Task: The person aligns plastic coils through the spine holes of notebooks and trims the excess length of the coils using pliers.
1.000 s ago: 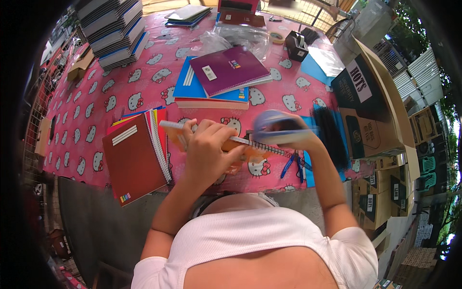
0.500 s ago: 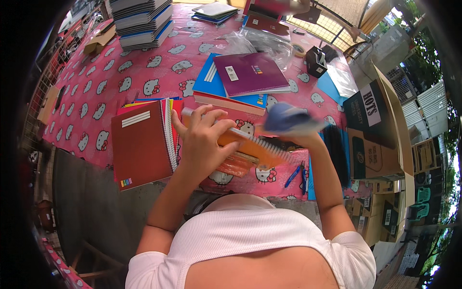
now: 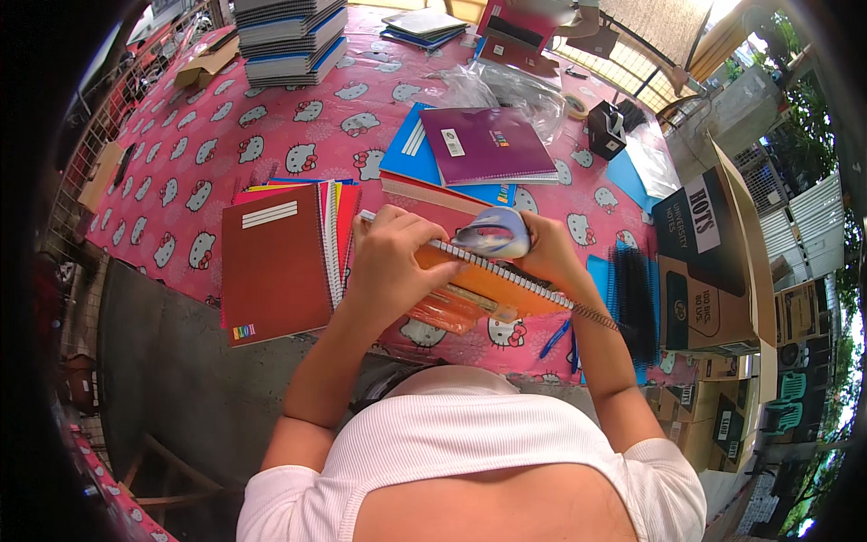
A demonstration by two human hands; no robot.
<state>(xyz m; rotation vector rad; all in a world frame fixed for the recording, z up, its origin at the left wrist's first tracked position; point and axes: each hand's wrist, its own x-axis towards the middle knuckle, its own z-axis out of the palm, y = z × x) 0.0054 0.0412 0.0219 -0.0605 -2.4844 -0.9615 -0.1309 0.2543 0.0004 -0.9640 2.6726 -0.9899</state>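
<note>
My left hand (image 3: 390,257) is closed on a tilted orange notebook (image 3: 492,286), gripping it by its left part. Along the notebook's upper edge runs a row of spiral binding, and a loose length of wire coil (image 3: 594,316) sticks out past its right end. In my right hand (image 3: 553,248) is a curved blue-and-white piece (image 3: 513,231) with an opening in it, held against or just above the bound edge; its exact kind is unclear. A brown notebook (image 3: 275,269) tops a colourful stack at the left. Below the orange notebook lies an orange packet (image 3: 442,314).
Beyond my hands lie a purple notebook (image 3: 492,149) and a blue notebook (image 3: 406,163). Black coils (image 3: 632,303) rest at the right beside a cardboard box (image 3: 709,271). Blue-handled pliers (image 3: 555,339) lie near the front edge. A tall notebook pile (image 3: 293,54) stands far left.
The blue-and-white piece has swung left and down from beside the notebook to its bound edge. A length of coil now shows past the notebook's right end. The view has shifted slightly.
</note>
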